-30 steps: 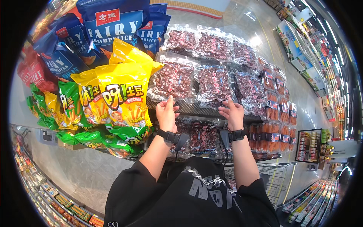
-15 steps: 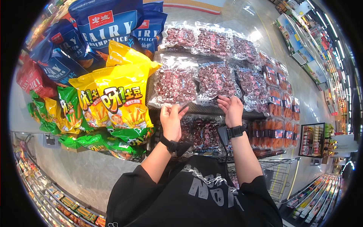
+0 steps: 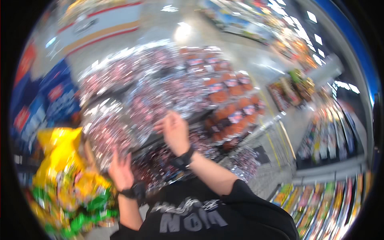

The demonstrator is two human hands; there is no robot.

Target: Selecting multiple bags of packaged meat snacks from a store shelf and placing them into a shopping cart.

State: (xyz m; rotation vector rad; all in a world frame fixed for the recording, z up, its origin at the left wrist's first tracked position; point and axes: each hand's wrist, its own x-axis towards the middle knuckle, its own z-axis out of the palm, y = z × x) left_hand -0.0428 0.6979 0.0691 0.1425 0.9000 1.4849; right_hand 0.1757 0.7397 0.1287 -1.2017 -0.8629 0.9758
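Observation:
The whole view is smeared by motion. My left hand (image 3: pixel 121 172) is low on the left, fingers pointing up and spread apart. It is at the near edge of a clear vacuum pack of dark red pieces (image 3: pixel 110 134), and I cannot tell whether it touches the pack. Farther right, my right hand (image 3: pixel 176 134) is beside the near edge of the middle clear packs (image 3: pixel 150 104), fingers loosely bent toward the left with nothing visible in them. More such packs (image 3: pixel 160 162) lie on a lower level between my wrists. Both wrists wear black bands.
Yellow snack bags (image 3: pixel 60 148) and green bags (image 3: pixel 76 218) stand left of my left hand, with blue bags (image 3: pixel 60 96) behind them. Orange-brown packs (image 3: pixel 232 104) with dark labels fill the display's right side. A wire cart (image 3: pixel 268 144) stands at the right, stocked shelves (image 3: pixel 320 204) beyond.
My view has swung to the right, so the display appears shifted left and turned. Both hands have come away from the front row's near edges; the left has opened its fingers.

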